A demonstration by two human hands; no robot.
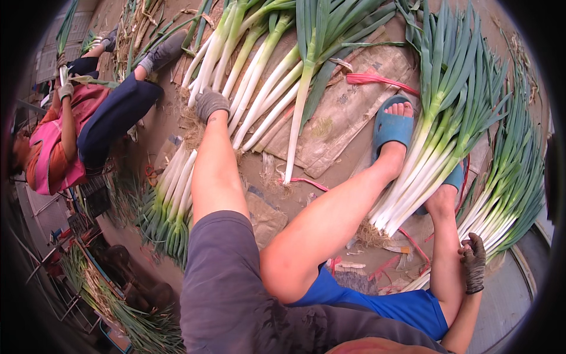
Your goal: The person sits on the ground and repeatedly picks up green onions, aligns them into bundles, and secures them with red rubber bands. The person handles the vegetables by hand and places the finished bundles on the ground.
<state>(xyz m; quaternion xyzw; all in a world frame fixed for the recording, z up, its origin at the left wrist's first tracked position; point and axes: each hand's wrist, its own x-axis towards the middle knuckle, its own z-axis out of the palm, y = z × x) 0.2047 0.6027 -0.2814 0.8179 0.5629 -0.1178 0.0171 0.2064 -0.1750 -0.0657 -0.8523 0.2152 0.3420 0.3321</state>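
My left hand (213, 105), in a grey knit glove, is stretched out to a spread of leeks (261, 97). Its fingers curl about the white lower end of a leek at the pile's left side; the fingertips are partly hidden. My right hand (474, 263), in a dirty dark glove, is beside my right shin, with fingers loosely bent and nothing seen in it. Close by lies a long row of leeks (495, 212). Between my feet a bundle of leeks (429, 146) lies with its roots towards me. One single leek (298, 119) lies apart, root end nearest me.
Woven sacks (349, 119) cover part of the ground. Pink plastic ties (376, 78) lie about. Red-handled scissors (152, 175) rest near a smaller leek bundle (170, 199). At left sits a person in a pink vest (57, 146), gloved hands on leeks. More leeks (119, 305) lie at lower left.
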